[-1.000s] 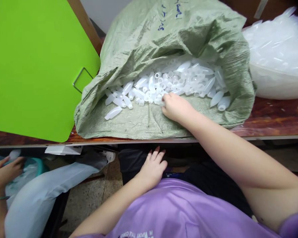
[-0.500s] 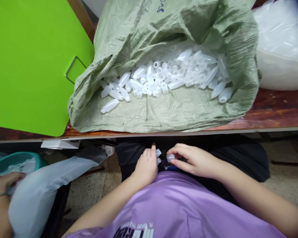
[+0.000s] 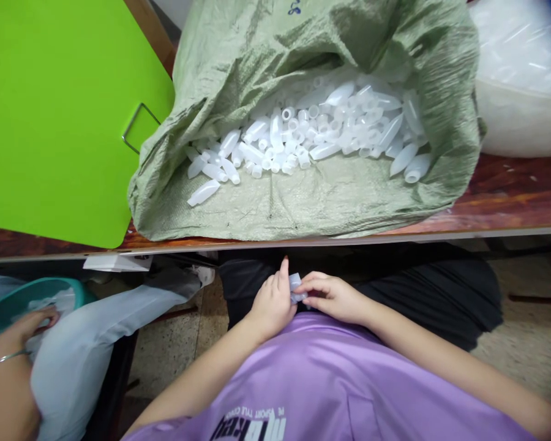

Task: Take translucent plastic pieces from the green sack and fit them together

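Both hands meet over my lap, just below the table edge. My left hand is closed around a translucent white plastic piece, whose squarish end sticks out beside the raised index finger. My right hand pinches a small translucent plastic piece against it; the fingers cover most of that piece, so whether the two are joined cannot be seen. Beyond the hands, an open green woven sack lies on the table. Inside its mouth is a heap of translucent plastic pieces, some pointed and hollow, others short and ring-like.
A bright green board with a wire handle stands left of the sack. A bulging clear bag is at the right on the table. At lower left, a co-worker's hand reaches into a teal basin.
My right hand has come down from the heap with a small plastic piece and moved left to my left hand. My left hand now shows a piece in its grip.
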Tool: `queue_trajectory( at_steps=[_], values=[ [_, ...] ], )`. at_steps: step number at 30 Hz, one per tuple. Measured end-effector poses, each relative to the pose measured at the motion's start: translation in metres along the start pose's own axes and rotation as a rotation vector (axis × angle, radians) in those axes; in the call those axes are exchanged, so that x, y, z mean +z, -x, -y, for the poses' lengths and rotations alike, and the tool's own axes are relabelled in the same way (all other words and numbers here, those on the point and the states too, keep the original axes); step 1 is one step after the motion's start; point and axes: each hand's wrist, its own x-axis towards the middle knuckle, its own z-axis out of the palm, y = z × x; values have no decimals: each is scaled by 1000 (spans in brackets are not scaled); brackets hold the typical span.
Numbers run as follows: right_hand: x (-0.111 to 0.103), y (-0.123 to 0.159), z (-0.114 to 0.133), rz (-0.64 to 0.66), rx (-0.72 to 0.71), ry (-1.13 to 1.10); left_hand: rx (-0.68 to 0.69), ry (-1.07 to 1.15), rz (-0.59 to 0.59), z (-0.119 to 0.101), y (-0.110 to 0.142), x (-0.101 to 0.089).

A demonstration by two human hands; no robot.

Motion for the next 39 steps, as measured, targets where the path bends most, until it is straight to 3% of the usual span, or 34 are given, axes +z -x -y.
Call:
queue_trajectory(
  at_steps=[6,11,14,18,23,27,31,36,39],
  values=[
    [11,-5,-1,17,377,-226,56,-73,-141,2,10,1],
    [22,-8,-6,26,448,-183,131,-108,-241,3,16,-2],
    [20,-3,-7,-37,344,-161,130,-122,-199,2,14,-4],
    [10,7,-4,42,66,-57,134,-132,-163,2,13,-5],
    [7,9,0,-2,250,142,133,-156,-139,3,13,-5],
    [6,9,3,-12,93,271,127,-144,-150,2,12,-5],
    [5,10,5,21,215,407,106,-142,-170,0,10,-5],
    [6,9,5,11,50,456,100,-119,-169,-1,7,-5],
    [8,9,5,48,123,480,82,-131,-173,-1,6,-4]
  ],
)
